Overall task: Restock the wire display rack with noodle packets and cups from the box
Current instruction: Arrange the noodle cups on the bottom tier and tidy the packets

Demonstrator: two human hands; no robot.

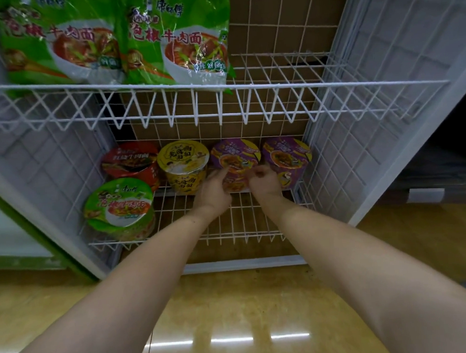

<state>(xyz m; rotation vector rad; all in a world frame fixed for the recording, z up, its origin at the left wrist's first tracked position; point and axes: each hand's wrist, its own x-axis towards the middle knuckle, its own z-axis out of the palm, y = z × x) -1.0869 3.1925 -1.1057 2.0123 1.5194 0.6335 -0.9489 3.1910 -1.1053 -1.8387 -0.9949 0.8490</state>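
Both bare forearms reach up from 6 o'clock across the glossy yellow floor. On the lower wire shelf, the left hand and right hand grasp the near-right purple noodle cup from either side. At 3 o'clock of it stands a second purple cup; at 9 o'clock a yellow cup, then a red cup, with a green cup nearer. On the upper shelf at 11 o'clock lean two green noodle packets.

cups: red, yellow, two purple, green | upright, lower shelf | green packets above
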